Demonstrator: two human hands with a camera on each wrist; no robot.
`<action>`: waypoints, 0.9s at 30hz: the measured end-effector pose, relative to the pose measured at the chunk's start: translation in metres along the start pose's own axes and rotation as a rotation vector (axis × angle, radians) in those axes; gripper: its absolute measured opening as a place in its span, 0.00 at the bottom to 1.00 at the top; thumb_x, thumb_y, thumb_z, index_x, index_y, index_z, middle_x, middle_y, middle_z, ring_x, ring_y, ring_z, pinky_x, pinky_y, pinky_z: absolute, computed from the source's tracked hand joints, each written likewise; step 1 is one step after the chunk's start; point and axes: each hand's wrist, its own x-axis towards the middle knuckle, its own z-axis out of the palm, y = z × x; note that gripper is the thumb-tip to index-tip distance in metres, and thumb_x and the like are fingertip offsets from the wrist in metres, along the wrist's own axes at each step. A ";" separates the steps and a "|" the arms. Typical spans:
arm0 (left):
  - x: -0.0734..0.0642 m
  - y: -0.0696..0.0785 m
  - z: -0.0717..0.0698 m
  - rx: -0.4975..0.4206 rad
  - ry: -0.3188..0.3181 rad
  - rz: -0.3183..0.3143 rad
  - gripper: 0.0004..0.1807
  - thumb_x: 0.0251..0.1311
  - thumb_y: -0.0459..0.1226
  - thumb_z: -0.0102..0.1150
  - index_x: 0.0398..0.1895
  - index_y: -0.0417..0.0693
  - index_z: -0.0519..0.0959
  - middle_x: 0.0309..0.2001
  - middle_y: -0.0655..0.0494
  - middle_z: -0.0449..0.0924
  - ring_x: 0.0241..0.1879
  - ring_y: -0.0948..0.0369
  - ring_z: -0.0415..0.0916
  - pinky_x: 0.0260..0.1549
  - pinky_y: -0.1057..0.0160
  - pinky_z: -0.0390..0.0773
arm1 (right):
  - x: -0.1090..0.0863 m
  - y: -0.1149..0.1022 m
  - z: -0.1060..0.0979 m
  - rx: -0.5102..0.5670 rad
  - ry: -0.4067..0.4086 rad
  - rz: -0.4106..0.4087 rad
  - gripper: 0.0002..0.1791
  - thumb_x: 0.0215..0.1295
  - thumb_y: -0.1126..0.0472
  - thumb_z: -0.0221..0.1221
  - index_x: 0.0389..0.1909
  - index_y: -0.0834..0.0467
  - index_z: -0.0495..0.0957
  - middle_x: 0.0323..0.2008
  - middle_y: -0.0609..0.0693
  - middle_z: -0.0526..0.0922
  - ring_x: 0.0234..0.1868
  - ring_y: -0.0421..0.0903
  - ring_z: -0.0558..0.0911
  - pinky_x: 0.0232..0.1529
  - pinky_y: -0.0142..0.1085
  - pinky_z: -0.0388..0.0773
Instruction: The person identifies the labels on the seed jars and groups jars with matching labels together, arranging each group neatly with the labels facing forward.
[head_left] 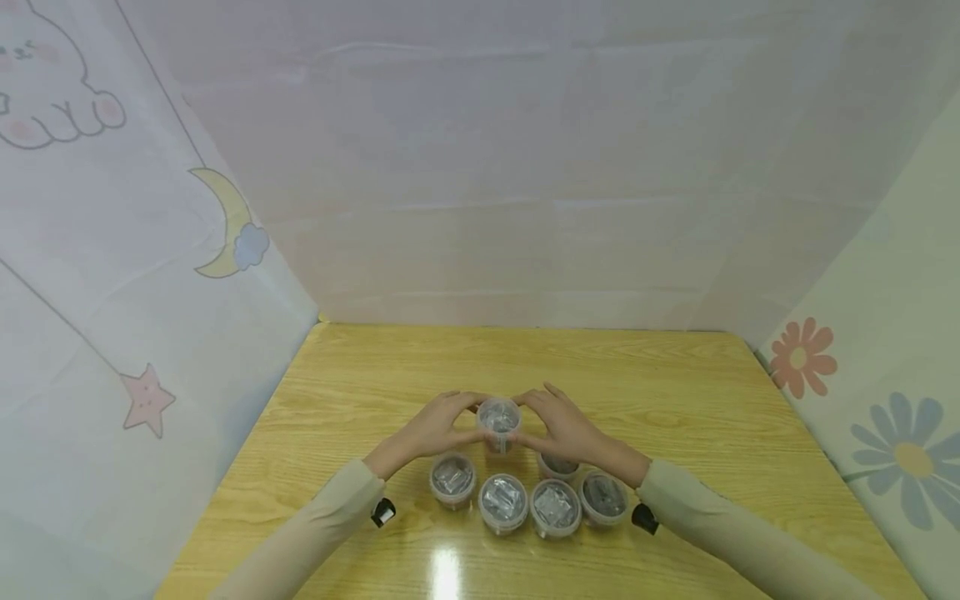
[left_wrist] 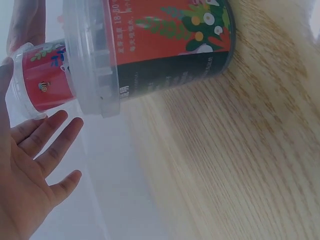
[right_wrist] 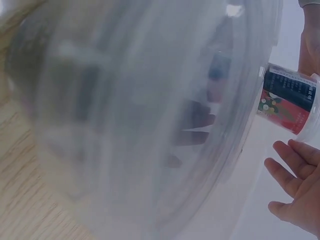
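Both hands hold one clear-lidded plastic tub (head_left: 498, 421) by its rim, from opposite sides. My left hand (head_left: 441, 425) has thumb and forefinger at its left side, while my right hand (head_left: 558, 427) pinches its right side likewise. A red label with a small bee shows on the held tub (left_wrist: 47, 77) in the left wrist view; its dark and red side (right_wrist: 287, 100) faces the right wrist camera. The other fingers of the left hand (left_wrist: 35, 160) and right hand (right_wrist: 300, 175) spread loosely away. Silvery packets show through the lid.
Several similar tubs stand nearer the body, including a left one (head_left: 453, 479), two middle ones (head_left: 503, 502) (head_left: 555, 508) and a right one (head_left: 604, 497). Another tub (head_left: 558, 468) is partly hidden under the right hand. The wooden table (head_left: 360, 367) meets printed cloth walls (head_left: 525, 208).
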 end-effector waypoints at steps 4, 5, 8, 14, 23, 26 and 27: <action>0.002 0.001 -0.002 -0.026 0.007 0.001 0.36 0.53 0.64 0.52 0.63 0.59 0.67 0.55 0.65 0.74 0.51 0.65 0.72 0.54 0.54 0.72 | 0.002 0.000 -0.001 0.037 0.015 0.009 0.32 0.60 0.38 0.56 0.56 0.58 0.72 0.50 0.51 0.79 0.54 0.47 0.76 0.69 0.53 0.51; 0.002 0.001 -0.002 -0.034 0.006 0.002 0.36 0.53 0.64 0.53 0.63 0.59 0.67 0.55 0.65 0.74 0.51 0.65 0.72 0.54 0.54 0.73 | 0.003 0.000 -0.002 0.049 0.017 0.011 0.32 0.60 0.39 0.56 0.56 0.58 0.72 0.50 0.51 0.79 0.53 0.47 0.77 0.69 0.54 0.51; 0.003 0.001 -0.003 -0.056 0.003 -0.001 0.36 0.52 0.64 0.53 0.63 0.59 0.67 0.56 0.65 0.73 0.51 0.66 0.72 0.53 0.56 0.73 | 0.004 -0.001 -0.002 0.082 0.017 0.017 0.32 0.60 0.39 0.56 0.57 0.58 0.72 0.50 0.50 0.80 0.53 0.47 0.77 0.69 0.53 0.50; 0.002 -0.001 -0.002 -0.091 0.009 -0.002 0.34 0.54 0.63 0.54 0.63 0.61 0.67 0.57 0.66 0.72 0.52 0.64 0.72 0.52 0.53 0.74 | 0.005 0.000 -0.003 0.186 0.003 0.061 0.32 0.60 0.39 0.57 0.57 0.57 0.71 0.48 0.49 0.81 0.50 0.46 0.79 0.69 0.55 0.50; 0.002 -0.001 -0.001 -0.134 0.020 -0.032 0.32 0.55 0.61 0.54 0.62 0.65 0.66 0.57 0.68 0.72 0.53 0.63 0.71 0.54 0.49 0.72 | 0.005 0.001 -0.001 0.313 0.008 0.104 0.31 0.57 0.40 0.60 0.58 0.52 0.71 0.46 0.47 0.79 0.48 0.47 0.77 0.51 0.54 0.73; 0.003 -0.001 0.000 -0.146 0.020 -0.045 0.32 0.54 0.62 0.54 0.62 0.66 0.66 0.57 0.68 0.72 0.53 0.63 0.71 0.53 0.49 0.72 | 0.005 0.002 -0.002 0.333 0.006 0.105 0.30 0.57 0.41 0.60 0.58 0.52 0.71 0.47 0.47 0.79 0.48 0.47 0.78 0.51 0.55 0.73; 0.003 -0.001 0.000 -0.149 0.020 -0.046 0.32 0.54 0.62 0.54 0.62 0.65 0.66 0.57 0.68 0.71 0.53 0.63 0.71 0.53 0.49 0.72 | 0.005 0.003 -0.002 0.335 0.005 0.104 0.30 0.57 0.41 0.60 0.58 0.53 0.71 0.48 0.47 0.79 0.48 0.47 0.78 0.52 0.55 0.73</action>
